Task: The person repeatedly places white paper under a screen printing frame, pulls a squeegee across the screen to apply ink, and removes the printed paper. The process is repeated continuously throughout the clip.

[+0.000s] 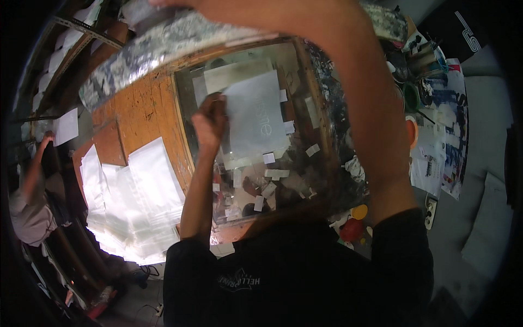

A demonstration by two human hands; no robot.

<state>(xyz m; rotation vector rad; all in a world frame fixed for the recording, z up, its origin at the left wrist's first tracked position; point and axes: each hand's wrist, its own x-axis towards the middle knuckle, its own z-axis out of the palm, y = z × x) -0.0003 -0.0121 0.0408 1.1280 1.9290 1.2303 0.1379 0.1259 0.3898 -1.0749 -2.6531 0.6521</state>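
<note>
Pale sheet (253, 117), one: rectangular, thin, flat, bluish white with a matt, faintly cloudy surface; a line of light outlined lettering runs sideways near its right edge. Position: slightly askew on the glass panel (299, 180) of a wooden-framed table, overlapping a cream-toned sheet (234, 75) beyond it.

Left hand (211, 121): fingers bunched together at the pale sheet's left edge; whether they pinch it or only press on it, cannot be told.

Right hand (177, 2): cut off by the upper border, at the paint-spattered frame (163, 52), the arm arching over the table; its grip cannot be told.

Small white paper scraps (277, 174): several, scattered on the glass nearer the wearer.

White translucent bags (136, 201): a loose, fanned pile, left of the glass, brightly lit.
</note>
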